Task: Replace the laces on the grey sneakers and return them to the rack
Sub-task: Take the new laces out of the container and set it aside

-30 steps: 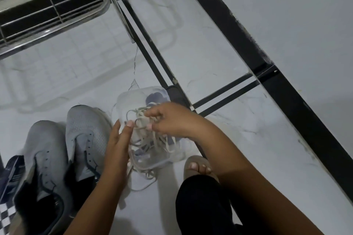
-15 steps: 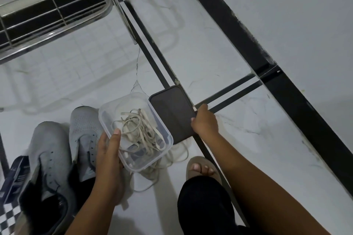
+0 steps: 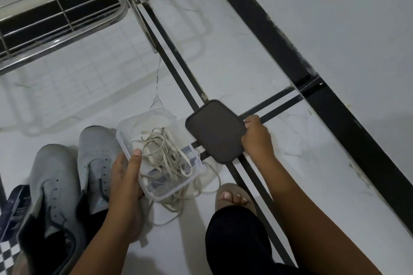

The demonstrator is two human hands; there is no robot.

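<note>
Left hand [image 3: 125, 176] grips a clear container [image 3: 156, 154] of beige laces [image 3: 165, 152]; right hand [image 3: 257, 138], just beside it, holds its dark lid [image 3: 214, 131].

Open white floor [image 3: 223, 56] lies far of the clear box [image 3: 156, 156] and dark lid [image 3: 214, 131] (these sit side by side, close together). At left the two grey sneakers [image 3: 73, 174] crowd the near floor; the wire rack [image 3: 55, 13] bars the far left. Loose laces [image 3: 178, 203] trail beside a sandalled foot [image 3: 232, 196].
</note>
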